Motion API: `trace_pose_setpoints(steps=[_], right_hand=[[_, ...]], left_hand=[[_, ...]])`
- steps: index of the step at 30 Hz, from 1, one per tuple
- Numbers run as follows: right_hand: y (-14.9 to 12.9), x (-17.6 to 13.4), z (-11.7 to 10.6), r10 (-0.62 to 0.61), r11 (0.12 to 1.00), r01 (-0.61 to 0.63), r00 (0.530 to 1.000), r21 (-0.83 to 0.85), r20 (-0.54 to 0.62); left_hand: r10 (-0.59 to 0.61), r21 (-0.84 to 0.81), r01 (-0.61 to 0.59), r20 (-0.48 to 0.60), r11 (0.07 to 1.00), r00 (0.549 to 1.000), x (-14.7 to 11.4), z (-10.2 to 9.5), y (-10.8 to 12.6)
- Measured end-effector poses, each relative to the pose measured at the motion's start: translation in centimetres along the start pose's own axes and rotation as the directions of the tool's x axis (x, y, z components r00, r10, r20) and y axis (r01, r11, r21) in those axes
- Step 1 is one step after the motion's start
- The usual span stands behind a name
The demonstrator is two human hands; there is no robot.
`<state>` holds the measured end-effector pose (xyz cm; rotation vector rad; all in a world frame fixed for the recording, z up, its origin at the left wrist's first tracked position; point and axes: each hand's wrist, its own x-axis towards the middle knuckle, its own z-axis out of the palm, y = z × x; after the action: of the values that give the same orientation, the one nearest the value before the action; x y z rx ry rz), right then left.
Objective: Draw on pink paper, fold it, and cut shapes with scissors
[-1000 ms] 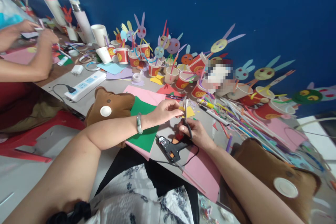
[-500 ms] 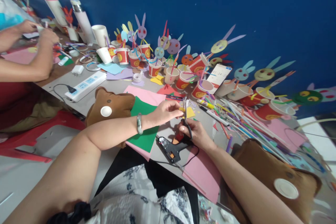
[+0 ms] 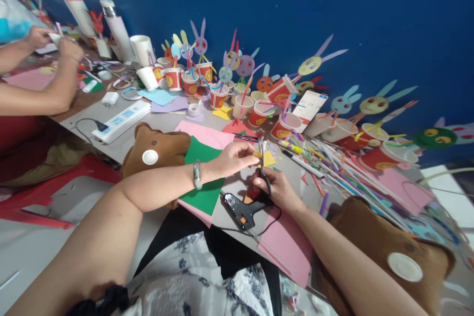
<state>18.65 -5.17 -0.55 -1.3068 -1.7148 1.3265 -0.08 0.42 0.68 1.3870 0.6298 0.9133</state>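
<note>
My right hand (image 3: 279,187) is closed round the handles of a pair of scissors (image 3: 265,177), whose blades point away from me. Just left of the blades, my left hand (image 3: 237,158) pinches what looks like a small piece of yellow paper (image 3: 256,155), mostly hidden by the fingertips. More yellow paper (image 3: 268,159) lies on the table behind the scissors. Below my hands rests a black hot glue gun (image 3: 242,211), its cord looping to the right. Green paper (image 3: 203,192) and pink paper (image 3: 207,133) lie under and beside my left wrist.
Paper cups (image 3: 218,95) with paper rabbit heads line the blue wall. A phone (image 3: 310,107) leans among them. Pipe cleaners and straws (image 3: 344,177) spread rightward. Brown cushions (image 3: 159,145) flank my arms. A power strip (image 3: 121,121) lies left, near another person's hands (image 3: 70,49).
My hands and the scissors stay almost in place. At the left, the other person's hands have shifted slightly with the small white item they hold.
</note>
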Motion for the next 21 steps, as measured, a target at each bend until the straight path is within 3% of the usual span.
trace_pose_setpoints(steps=[21], right_hand=[[0.1, 0.07, -0.02, -0.012, 1.0, 0.012, 1.0, 0.013, 0.002]], left_hand=[[-0.025, 0.032, 0.026, -0.02, 0.999, 0.999, -0.31, 0.26, 0.51]])
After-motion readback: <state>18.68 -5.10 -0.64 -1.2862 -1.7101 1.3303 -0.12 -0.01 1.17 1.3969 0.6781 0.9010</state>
